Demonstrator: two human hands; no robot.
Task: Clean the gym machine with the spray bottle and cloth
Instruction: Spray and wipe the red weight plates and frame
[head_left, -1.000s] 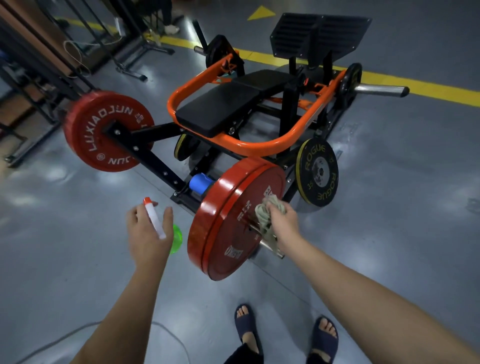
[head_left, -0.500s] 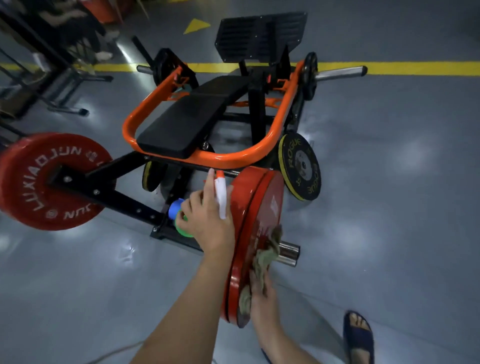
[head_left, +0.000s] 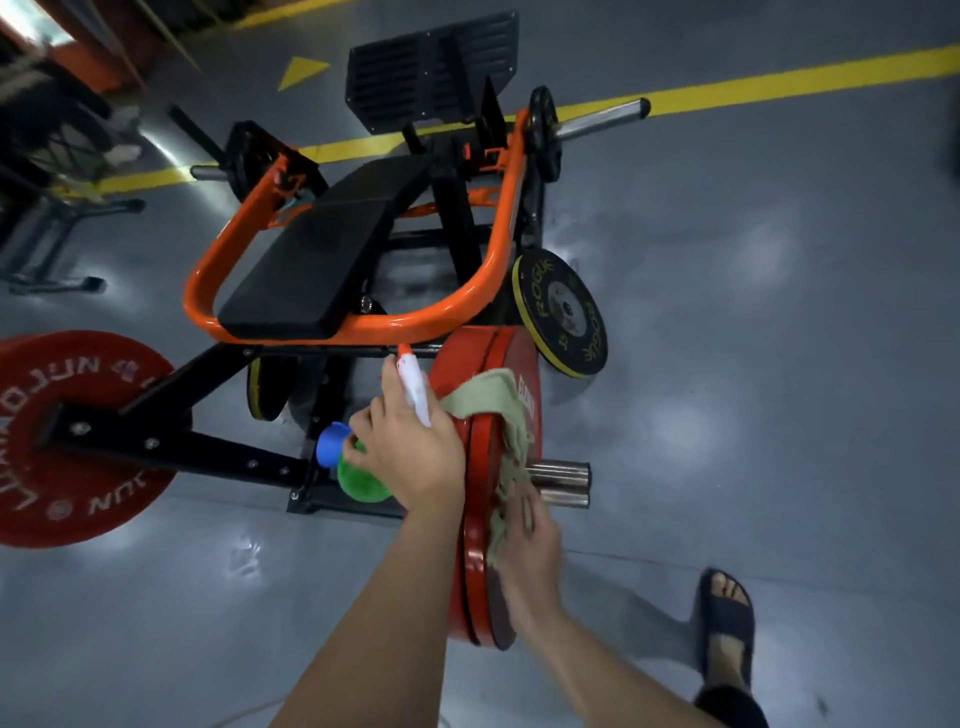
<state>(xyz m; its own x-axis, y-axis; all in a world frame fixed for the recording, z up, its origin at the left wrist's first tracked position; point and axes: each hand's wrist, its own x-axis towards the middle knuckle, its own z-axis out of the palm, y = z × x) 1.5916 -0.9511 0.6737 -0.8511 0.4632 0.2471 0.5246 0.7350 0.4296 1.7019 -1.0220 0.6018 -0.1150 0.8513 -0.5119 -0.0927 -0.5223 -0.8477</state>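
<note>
Gym machine (head_left: 353, 332), an orange and black plate-loaded frame with a black padded bench (head_left: 311, 270), is standing on a grey floor (head_left: 753, 415) just beyond both hands. The left hand (head_left: 415, 452) is gripping a spray bottle (head_left: 361, 480), fingers wrapped around its neck. The white nozzle is pointing away past the knuckles and the green body is hanging under the palm.

Touching that hand's right side, a red weight plate (head_left: 483, 348) is sitting edge-on on a steel sleeve (head_left: 561, 475). The right hand (head_left: 530, 535) is resting against the plate's outer face, nearer than the sleeve. Its fingers are bending over the lower end of a pale cloth (head_left: 488, 400) and pressing it to the plate. The cloth is running up from that hand and draping over the plate's top rim, ending just beside the left hand.

A black Rogue plate (head_left: 563, 317) is leaning beyond the right hand. A second red plate (head_left: 78, 441) is sitting well to the left of the left hand.
</note>
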